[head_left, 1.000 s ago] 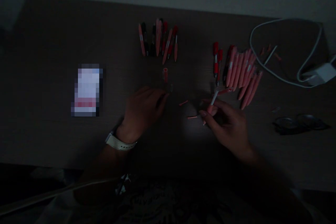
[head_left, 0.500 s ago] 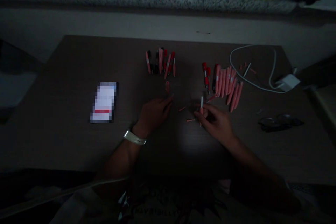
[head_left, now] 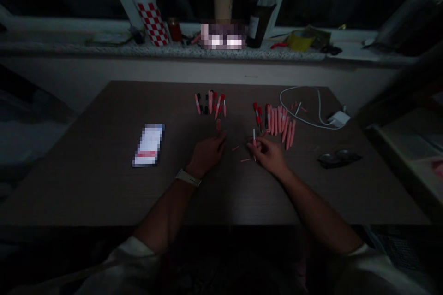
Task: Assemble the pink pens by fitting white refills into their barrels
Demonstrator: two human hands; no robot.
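Observation:
My right hand (head_left: 272, 154) pinches a slim pink pen part (head_left: 254, 142) with a white stick pointing up from it. My left hand (head_left: 206, 151) rests low over the table, fingers stretched forward and apart from the thumb, with nothing visible in it. Just beyond its fingertips lies a small pink piece (head_left: 218, 124), perhaps a cap. Between the hands are two thin pinkish pieces, one upper (head_left: 236, 148) and one lower (head_left: 244, 160). Behind my right hand lies a row of pink pens (head_left: 277, 120), with red pens (head_left: 257, 114) at its left end.
Another group of pink, red and black pens (head_left: 210, 103) lies at the back. A phone (head_left: 148, 145) is on the left. Glasses (head_left: 339, 158), a white charger (head_left: 339, 119) and its cable are on the right. Bottles stand on the windowsill (head_left: 187, 53).
The camera has tilted up and shows more of the window and sill. Both hands stay in about the same places on the table, the right still holding the pen part.

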